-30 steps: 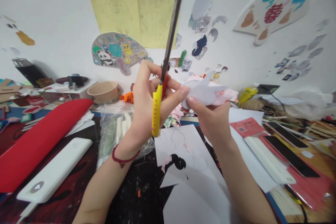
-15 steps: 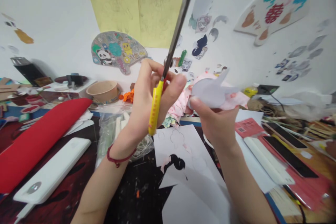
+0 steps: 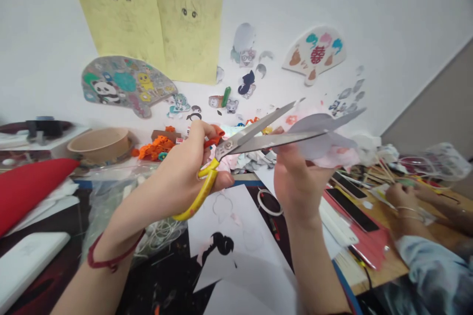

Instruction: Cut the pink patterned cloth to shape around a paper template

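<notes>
Paper (image 3: 316, 123): seems light, creasable; best gripped at left edge, pinched in right hand (image 3: 298, 177); scissors (image 3: 229, 145) in curled left hand (image 3: 183, 172).

A craft workroom, it seems — drawings (image 3: 144, 19) at eleven o'clock, decorated fan (image 3: 316, 54) at one, paper (image 3: 254, 243) at six — scissors (image 3: 228, 145) in the middle.

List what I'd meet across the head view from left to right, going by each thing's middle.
Bright red elongated object, round beige tub, bright orange crumpled pile, open yellow-handled metal scissors, light-grey cut paper shape, crinkled clear plastic wrapping.
</notes>
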### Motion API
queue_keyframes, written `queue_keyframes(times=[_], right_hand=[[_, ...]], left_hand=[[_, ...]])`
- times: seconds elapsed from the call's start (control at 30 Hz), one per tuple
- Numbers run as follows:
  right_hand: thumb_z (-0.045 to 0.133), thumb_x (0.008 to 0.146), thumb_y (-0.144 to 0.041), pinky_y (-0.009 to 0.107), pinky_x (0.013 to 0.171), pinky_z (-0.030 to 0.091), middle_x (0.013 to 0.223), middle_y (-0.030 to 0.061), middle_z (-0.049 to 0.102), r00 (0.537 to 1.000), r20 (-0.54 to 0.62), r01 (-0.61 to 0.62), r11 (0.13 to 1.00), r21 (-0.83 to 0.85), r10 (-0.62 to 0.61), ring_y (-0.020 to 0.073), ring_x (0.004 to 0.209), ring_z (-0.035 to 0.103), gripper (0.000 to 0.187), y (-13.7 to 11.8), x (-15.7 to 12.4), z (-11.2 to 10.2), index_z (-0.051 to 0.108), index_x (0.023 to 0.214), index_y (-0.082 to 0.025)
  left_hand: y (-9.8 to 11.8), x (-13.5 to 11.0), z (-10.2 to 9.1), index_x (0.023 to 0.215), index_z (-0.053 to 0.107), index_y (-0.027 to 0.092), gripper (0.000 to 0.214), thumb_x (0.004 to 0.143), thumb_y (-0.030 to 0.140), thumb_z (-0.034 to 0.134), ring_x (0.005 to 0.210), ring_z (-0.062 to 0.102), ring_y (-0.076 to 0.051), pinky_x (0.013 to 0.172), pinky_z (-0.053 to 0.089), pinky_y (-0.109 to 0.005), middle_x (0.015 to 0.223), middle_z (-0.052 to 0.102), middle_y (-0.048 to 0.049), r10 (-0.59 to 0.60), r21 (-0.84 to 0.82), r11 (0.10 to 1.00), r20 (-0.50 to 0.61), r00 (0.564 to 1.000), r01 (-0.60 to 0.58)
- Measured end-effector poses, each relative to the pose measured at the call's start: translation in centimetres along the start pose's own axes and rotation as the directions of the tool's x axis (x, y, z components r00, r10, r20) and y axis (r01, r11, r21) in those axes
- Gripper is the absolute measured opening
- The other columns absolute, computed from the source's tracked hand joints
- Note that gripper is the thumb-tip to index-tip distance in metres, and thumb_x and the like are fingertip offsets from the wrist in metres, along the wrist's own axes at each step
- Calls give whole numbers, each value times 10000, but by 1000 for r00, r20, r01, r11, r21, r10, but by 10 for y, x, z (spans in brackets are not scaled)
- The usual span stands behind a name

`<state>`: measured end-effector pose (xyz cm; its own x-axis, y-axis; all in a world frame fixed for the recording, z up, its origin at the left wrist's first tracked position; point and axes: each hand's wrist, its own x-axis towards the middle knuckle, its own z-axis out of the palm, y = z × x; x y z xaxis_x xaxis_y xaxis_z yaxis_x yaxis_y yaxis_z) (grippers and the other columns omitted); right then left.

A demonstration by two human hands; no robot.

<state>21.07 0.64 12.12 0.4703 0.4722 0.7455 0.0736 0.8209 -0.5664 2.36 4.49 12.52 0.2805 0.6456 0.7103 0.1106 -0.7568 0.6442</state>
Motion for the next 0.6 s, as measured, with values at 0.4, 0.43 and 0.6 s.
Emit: queue_keyframes(times=[0.4,0.43,0.6], right_hand=[[802,810,-296,364,831,667,817,-15,743,999,32,45,999,-7,-44,180,836,738,110,5,-4,3,699,844,-307],[797,815,-305,378,834,671,806,-12,744,999,29,36,999,-25,-35,186,831,743,101,4,-5,3,703,853,-307],[802,797,-270,374,835,671,880,-7,762,999,5,54,998,25,-54,203,939,758,208,5,-5,4,683,962,-310]], left_hand=[[14,1,4,1014,521,257,431,709,403,787,703,657,-277,550,475,-360,877,702,-74,85,236,966,116,990,-111],[14,1,4,1007,517,259,428,707,395,790,697,654,-271,545,466,-352,871,700,-66,83,240,965,118,990,-110],[12,-1,4,1000,473,251,428,752,454,756,542,550,-195,490,397,-305,732,610,-6,-1,271,962,157,988,-42]])
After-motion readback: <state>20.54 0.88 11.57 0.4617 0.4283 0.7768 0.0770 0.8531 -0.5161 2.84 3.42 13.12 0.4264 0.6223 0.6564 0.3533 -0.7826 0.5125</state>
